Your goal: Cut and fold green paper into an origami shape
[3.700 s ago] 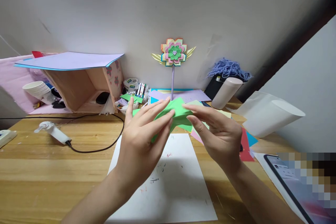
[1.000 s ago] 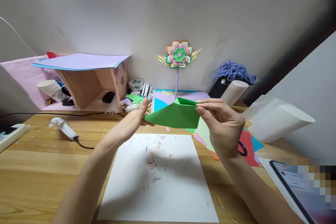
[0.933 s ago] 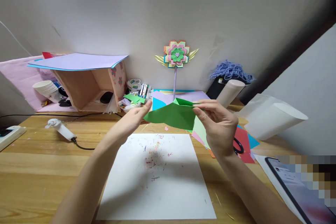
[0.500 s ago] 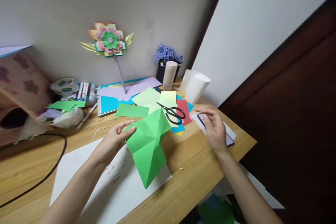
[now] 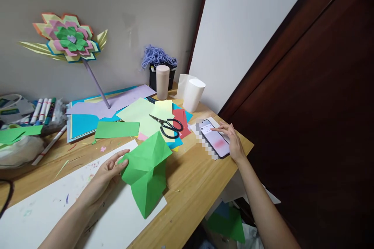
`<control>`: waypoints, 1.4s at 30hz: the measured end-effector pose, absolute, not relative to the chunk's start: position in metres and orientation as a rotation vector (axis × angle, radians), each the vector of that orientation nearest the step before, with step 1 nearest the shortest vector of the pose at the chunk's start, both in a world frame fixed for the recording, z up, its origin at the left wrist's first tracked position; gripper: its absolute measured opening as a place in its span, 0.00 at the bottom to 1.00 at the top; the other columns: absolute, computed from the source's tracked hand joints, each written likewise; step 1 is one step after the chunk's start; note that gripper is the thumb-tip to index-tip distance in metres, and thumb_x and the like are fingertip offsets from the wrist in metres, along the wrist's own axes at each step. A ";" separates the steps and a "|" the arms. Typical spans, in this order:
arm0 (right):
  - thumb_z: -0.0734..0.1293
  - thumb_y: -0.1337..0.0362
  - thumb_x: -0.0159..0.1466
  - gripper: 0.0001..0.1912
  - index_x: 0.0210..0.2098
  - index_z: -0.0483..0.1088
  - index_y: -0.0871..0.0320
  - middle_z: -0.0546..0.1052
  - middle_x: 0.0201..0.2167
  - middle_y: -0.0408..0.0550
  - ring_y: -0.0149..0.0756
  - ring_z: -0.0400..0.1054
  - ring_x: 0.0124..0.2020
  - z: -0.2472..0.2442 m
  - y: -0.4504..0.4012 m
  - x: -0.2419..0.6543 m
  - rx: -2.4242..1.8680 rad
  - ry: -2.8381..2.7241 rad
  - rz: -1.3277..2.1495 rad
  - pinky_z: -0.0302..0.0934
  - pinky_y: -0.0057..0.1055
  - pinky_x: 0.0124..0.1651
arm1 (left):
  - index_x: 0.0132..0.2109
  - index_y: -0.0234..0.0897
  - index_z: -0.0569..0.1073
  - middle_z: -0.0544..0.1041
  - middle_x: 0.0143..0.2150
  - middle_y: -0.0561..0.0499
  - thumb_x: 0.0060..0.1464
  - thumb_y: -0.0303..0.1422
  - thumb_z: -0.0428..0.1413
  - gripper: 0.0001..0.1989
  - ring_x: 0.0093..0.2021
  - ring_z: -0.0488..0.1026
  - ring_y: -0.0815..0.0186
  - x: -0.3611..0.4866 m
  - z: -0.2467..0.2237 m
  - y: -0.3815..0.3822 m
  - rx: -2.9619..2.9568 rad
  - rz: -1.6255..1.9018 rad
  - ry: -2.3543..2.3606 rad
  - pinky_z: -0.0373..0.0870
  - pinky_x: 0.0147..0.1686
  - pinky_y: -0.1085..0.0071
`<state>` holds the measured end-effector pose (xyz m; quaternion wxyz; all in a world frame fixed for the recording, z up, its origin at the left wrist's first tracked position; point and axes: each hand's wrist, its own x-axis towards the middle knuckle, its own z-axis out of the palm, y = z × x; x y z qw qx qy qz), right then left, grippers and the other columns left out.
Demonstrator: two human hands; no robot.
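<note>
**Pinching a creased, multi-cornered sheet of bright green paper [image 5: 147, 173] in the left hand [image 5: 107, 170]; right hand [image 5: 234, 143] at a black-edged smartphone [image 5: 218, 142]**

Hands well apart. Left: thumb on top, fingers beneath, clamped on the left corner of the green sheet. Sheet is raised over the right end of a large, marked white paper [image 5: 35, 212]; fold lines meet near its middle, lowest corner points toward the wearer.

Right: fingers extended over the lit phone screen, gripping nothing; fingertip contact cannot be told. Phone lies near the right edge of the light wooden tabletop [image 5: 198, 183].

Beyond the green sheet: black-handled metal scissors [image 5: 164, 123], blades partly open, on overlapping coloured papers. Left of these, a flat green paper rectangle [image 5: 117, 129]. Behind, a layered multicoloured paper flower [image 5: 70, 39] on a slanting purple stem [image 5: 96, 81].
</note>
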<state>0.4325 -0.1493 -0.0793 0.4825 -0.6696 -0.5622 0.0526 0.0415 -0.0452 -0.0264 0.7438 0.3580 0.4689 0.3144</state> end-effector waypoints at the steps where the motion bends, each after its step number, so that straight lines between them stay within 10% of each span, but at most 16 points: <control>1: 0.43 0.54 0.67 0.28 0.44 0.72 0.52 0.70 0.43 0.46 0.41 0.56 0.58 -0.079 -0.149 0.433 -1.644 -1.385 0.122 0.28 0.45 0.65 | 0.52 0.41 0.69 0.79 0.41 0.47 0.37 0.31 0.66 0.32 0.40 0.76 0.57 0.041 -0.026 -0.045 0.775 0.685 1.028 0.74 0.33 0.72; 21: 0.46 0.54 0.65 0.23 0.38 0.69 0.53 0.74 0.40 0.48 0.43 0.59 0.57 -0.073 -0.152 0.425 -1.595 -1.230 0.165 0.33 0.45 0.64 | 0.52 0.38 0.69 0.78 0.43 0.45 0.37 0.31 0.66 0.32 0.46 0.74 0.55 0.041 -0.024 -0.044 0.768 0.664 0.983 0.74 0.41 0.70; 32: 0.44 0.56 0.63 0.25 0.24 0.66 0.54 0.75 0.19 0.47 0.45 0.68 0.48 -0.085 -0.151 0.434 -1.591 -1.002 0.149 0.43 0.47 0.60 | 0.54 0.39 0.67 0.78 0.44 0.47 0.39 0.29 0.65 0.32 0.45 0.74 0.58 0.040 -0.023 -0.043 0.753 0.641 0.939 0.74 0.39 0.74; 42: 0.58 0.56 0.63 0.10 0.37 0.64 0.55 0.76 0.36 0.50 0.42 0.69 0.44 -0.041 -0.135 0.362 -1.439 -1.003 0.344 0.56 0.44 0.53 | 0.54 0.34 0.67 0.76 0.46 0.43 0.47 0.32 0.61 0.25 0.41 0.75 0.62 0.029 -0.032 -0.037 0.763 0.737 0.882 0.71 0.37 0.74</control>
